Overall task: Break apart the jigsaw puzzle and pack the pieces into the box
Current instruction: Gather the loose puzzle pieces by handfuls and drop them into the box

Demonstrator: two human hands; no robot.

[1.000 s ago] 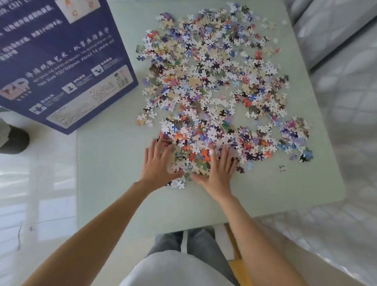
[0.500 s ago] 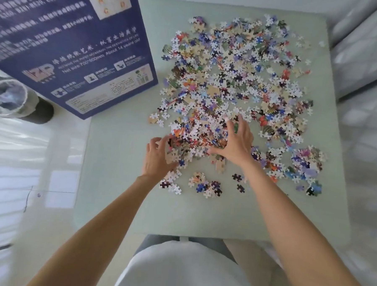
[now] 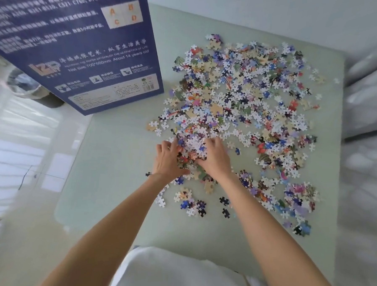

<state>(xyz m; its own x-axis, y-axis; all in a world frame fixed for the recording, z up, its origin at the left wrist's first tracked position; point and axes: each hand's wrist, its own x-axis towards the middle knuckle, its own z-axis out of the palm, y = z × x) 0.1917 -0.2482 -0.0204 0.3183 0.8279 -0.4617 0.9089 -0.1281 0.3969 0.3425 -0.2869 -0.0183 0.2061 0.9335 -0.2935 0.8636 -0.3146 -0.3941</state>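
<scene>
Left hand [image 3: 168, 160] and right hand [image 3: 215, 156] curl around a heap of puzzle pieces [image 3: 191, 147] between their fingers. Loose pieces [image 3: 251, 91] spread beyond the fingertips.

Loose puzzle pieces [image 3: 239, 106] beside upright blue box [image 3: 79, 43]

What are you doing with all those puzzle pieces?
The puzzle is already broken up, and loose pieces cover the pale green table. The left hand and right hand are cupped around a heap of pieces, gathering a handful. The blue box stands at the table's far left corner.
</scene>
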